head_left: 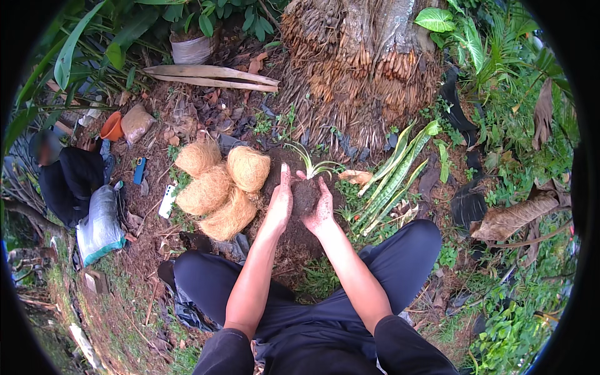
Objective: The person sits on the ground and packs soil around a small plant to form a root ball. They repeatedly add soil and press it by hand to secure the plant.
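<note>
Both my hands are cupped around a ball of dark soil [304,197], out of which a small plant with narrow striped leaves [310,165] rises. My left hand [281,199] presses its left side, fingers pointing away from me. On the right side lies my right hand [321,206], soil on its palm and fingers. Left of my hands sit several bundles of tan fibre [225,187], close together on the ground. Cut snake plant leaves [393,173] lie to the right. Dark loose soil [293,239] spreads below the ball, between my bent legs.
A tree trunk with exposed roots [361,79] stands ahead. At the left another person [70,183] sits beside a filled sack [99,225]. Two phones, one blue [139,170] and one white [167,201], lie near an orange pot [111,126] and a filled plastic bag [137,123].
</note>
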A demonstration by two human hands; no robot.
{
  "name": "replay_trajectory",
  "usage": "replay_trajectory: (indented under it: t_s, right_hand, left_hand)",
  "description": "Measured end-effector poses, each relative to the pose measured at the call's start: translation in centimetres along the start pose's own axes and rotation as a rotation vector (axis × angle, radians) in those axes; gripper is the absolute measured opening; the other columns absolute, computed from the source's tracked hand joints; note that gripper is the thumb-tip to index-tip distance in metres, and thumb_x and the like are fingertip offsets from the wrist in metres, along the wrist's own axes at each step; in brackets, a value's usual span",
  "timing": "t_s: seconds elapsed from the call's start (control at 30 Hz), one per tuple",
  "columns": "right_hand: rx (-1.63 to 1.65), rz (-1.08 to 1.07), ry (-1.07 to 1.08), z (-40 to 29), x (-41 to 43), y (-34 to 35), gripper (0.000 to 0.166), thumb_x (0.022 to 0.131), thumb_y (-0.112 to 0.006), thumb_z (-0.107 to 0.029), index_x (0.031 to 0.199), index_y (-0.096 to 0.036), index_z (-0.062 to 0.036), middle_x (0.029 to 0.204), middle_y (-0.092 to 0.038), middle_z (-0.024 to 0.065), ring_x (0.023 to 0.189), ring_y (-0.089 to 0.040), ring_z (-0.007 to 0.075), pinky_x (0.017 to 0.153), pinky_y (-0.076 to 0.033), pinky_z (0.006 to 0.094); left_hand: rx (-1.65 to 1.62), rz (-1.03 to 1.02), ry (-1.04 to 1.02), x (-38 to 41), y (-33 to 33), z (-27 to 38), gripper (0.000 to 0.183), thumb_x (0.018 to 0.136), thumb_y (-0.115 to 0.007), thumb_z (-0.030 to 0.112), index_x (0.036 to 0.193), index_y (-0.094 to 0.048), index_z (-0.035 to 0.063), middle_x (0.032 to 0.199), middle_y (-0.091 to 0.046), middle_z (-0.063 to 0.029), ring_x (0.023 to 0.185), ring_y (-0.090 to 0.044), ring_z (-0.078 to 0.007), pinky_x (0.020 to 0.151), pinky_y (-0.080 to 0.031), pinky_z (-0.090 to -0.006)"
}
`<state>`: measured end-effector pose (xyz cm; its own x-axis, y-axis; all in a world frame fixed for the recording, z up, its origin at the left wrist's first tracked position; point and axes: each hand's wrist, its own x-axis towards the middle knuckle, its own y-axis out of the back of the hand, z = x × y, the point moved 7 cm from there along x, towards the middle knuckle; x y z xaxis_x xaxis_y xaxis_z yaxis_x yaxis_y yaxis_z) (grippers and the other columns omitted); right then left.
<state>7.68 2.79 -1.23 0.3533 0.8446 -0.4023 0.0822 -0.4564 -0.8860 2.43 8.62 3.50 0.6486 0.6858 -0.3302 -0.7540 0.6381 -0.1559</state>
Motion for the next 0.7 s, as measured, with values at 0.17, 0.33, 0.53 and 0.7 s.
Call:
replay_trajectory:
  t_s: [0.17,0.33,0.53,0.7]
  right_hand:
    - [0.125,-0.288,-0.078,1.1,-0.9,-1.8,0.054,0.102,-0.026,-0.043,0.132,-0.054,-0.007,0.133,-0.057,0.0113,0.121,-0.054,0.0286,0.109,-0.036,0.0445]
    - [0.06,-0.149,-0.038,0.6,0.1,0.9,0.054,0.101,-0.033,-0.042,0.132,-0.051,-0.0019,0.132,-0.055,0.0164,0.122,-0.052,0.0303,0.108,-0.037,0.0447]
    - [0.024,-0.053,0.008,1.3,-1.5,-0.2,0.084,0.091,-0.031,-0.073,0.145,-0.036,-0.0081,0.141,-0.044,0.0159,0.128,-0.046,0.0311,0.109,-0.035,0.0467]
    - [-0.096,-0.027,0.183,0.1,-1.3,0.1,0.076,0.094,-0.027,-0.071,0.146,-0.037,-0.0162,0.137,-0.046,0.01,0.131,-0.04,0.0266,0.11,-0.032,0.0444]
  left_hand:
    - [0.717,0.148,-0.269,-1.7,-0.6,2.1,0.072,0.1,-0.03,0.058,0.129,-0.052,-0.0047,0.127,-0.055,-0.0281,0.122,-0.05,-0.0434,0.11,-0.03,-0.0447]
    - [0.869,0.23,-0.35,-4.3,-1.8,5.9,0.065,0.096,-0.05,0.047,0.131,-0.048,-0.0067,0.122,-0.055,-0.0282,0.115,-0.054,-0.041,0.101,-0.039,-0.0453]
    - [0.864,0.418,-0.462,-3.6,-1.3,3.7,0.063,0.081,-0.072,0.042,0.118,-0.059,-0.0068,0.11,-0.062,-0.0319,0.106,-0.062,-0.0402,0.091,-0.049,-0.0429]
    - [0.526,0.376,-0.388,-3.1,-0.5,2.9,0.039,0.081,-0.071,0.027,0.098,-0.065,-0.0078,0.089,-0.069,-0.0266,0.088,-0.07,-0.037,0.08,-0.053,-0.0411]
